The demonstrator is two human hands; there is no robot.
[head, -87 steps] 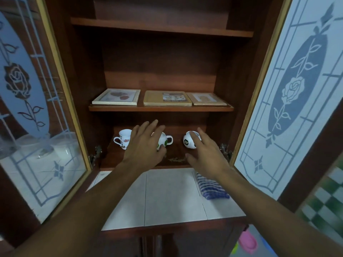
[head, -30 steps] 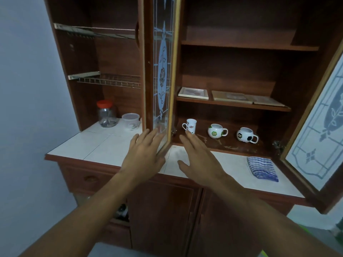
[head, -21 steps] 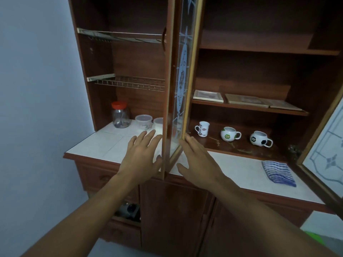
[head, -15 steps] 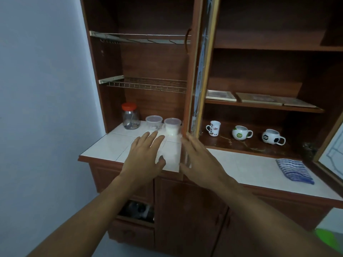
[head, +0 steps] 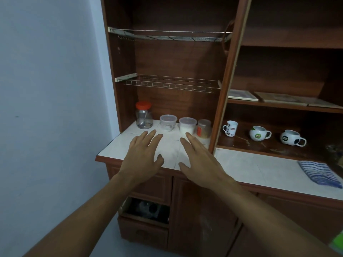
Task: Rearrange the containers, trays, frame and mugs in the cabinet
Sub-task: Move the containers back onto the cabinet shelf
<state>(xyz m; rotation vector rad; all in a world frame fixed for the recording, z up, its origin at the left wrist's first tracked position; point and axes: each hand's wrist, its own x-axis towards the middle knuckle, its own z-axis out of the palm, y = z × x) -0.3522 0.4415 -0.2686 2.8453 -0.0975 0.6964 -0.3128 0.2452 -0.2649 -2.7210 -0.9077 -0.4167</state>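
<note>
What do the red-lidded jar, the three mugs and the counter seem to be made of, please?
Jar: clear glass or hard plastic, since what looks like a spoon shows through it. Its red lid looks like matte plastic.
Mugs: probably glazed white ceramic, going by the smooth sheen and printed designs.
Counter: white glazed tile, with joint lines visible.

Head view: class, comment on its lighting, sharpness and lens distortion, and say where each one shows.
Head view: dim, bluish light, with the top shelf sunk in shadow. Head view: the door edge leans instead of standing straight, a wide-angle effect. Head view: the mugs and tubs look soft, their prints unreadable. Head view: the white countertop is brightest, without harsh glare.
</note>
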